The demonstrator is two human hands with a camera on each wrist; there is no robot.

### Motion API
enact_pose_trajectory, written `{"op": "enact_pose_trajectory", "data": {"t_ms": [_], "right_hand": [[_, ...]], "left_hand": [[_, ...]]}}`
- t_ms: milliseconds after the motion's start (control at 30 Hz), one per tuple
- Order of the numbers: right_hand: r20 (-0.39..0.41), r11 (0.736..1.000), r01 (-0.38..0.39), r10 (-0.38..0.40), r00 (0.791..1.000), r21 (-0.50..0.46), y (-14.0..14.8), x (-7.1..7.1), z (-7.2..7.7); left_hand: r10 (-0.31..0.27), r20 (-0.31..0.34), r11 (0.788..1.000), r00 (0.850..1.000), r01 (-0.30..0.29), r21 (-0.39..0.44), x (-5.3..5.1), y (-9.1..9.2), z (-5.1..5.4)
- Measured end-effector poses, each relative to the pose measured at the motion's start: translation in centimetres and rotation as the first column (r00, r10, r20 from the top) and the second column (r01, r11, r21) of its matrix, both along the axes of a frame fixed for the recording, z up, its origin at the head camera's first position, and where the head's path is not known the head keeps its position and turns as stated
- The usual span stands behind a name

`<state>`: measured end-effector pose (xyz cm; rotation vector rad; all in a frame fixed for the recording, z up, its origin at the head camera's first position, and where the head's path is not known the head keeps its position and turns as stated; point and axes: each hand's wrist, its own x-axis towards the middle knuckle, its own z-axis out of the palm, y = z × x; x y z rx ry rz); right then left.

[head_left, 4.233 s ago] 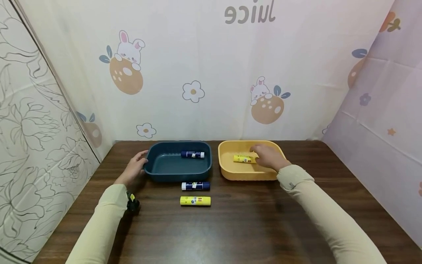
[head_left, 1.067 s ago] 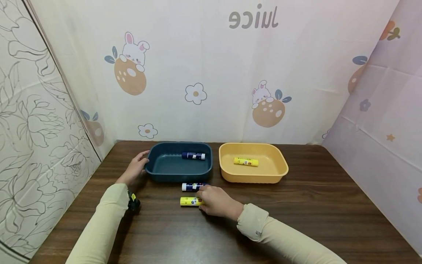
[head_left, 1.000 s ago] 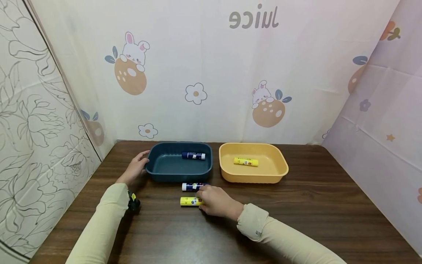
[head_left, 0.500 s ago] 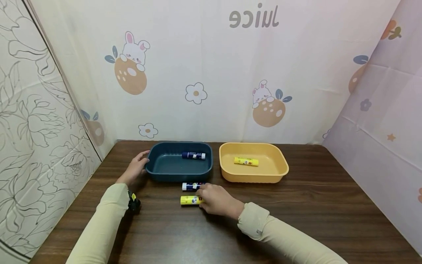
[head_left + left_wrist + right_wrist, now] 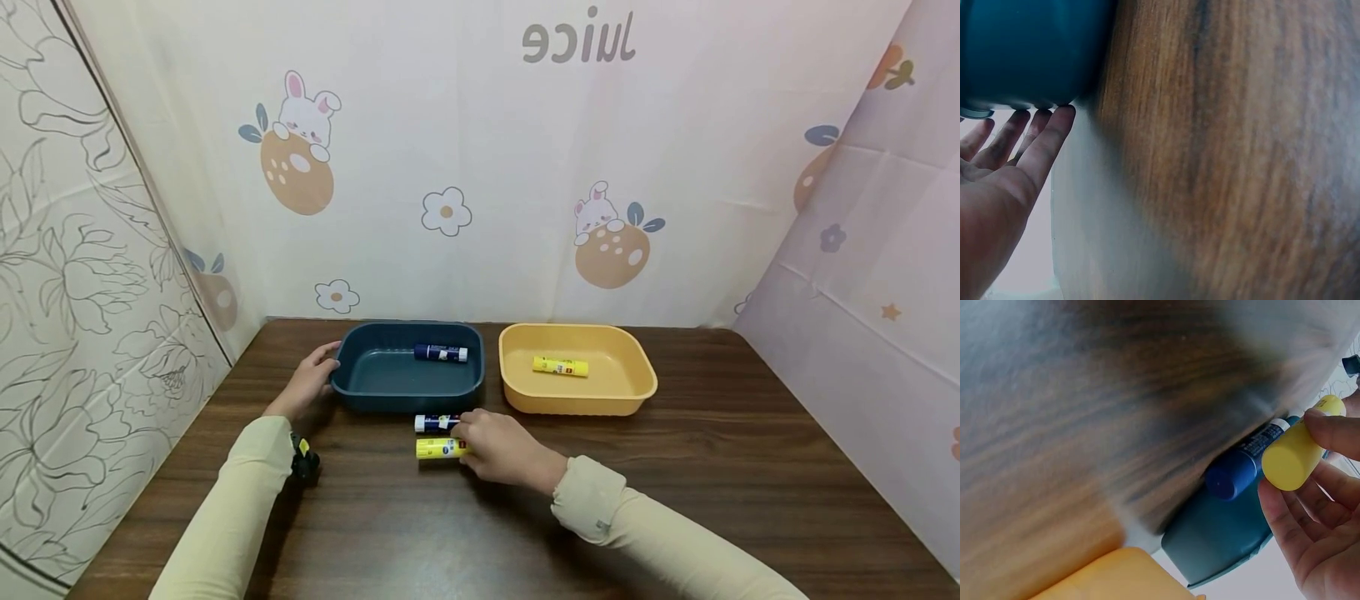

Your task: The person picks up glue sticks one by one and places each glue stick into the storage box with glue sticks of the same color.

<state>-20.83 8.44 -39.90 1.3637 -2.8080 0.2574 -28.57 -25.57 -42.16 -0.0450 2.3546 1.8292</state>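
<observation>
My right hand (image 5: pixel 501 447) pinches a yellow glue stick (image 5: pixel 440 449) between thumb and fingers; the right wrist view shows its round end facing the camera. Just behind it on the table lies a dark blue glue stick (image 5: pixel 435 423) with a white cap, its right end hidden by the hand. My left hand (image 5: pixel 305 381) touches the left wall of a dark teal bin (image 5: pixel 408 402). In the left wrist view its straight fingertips (image 5: pixel 1063 112) rest against that bin. Inside the teal bin lies another blue glue stick (image 5: pixel 441 353).
A yellow bin (image 5: pixel 577 404) stands right of the teal one, with a yellow glue stick (image 5: pixel 560 367) inside. Both sit near the back edge of the wooden table (image 5: pixel 712 433), before a patterned curtain (image 5: pixel 495 150). A small black object (image 5: pixel 304 463) is by the left wrist.
My right hand came from the yellow bin to the yellow glue stick on the table and gripped it. Lately the stick has shifted slightly back and right. The left hand stays put.
</observation>
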Motion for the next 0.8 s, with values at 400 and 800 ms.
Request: {"op": "enact_pose_trajectory", "data": {"t_ms": [400,800], "right_hand": [[-0.042,0.999,0.022,-0.023,0.999,-0.035,1.3,0.0,1.9],[-0.102,0.994,0.063,-0.071,0.992,-0.086,4.0,-0.7,3.5]], "left_hand": [[0.011,0.016,1.000,1.000,-0.011,0.015,0.0,-0.1,0.0],[0.006,0.014,1.000,1.000,-0.006,0.024,-0.3,0.1,0.0]]}}
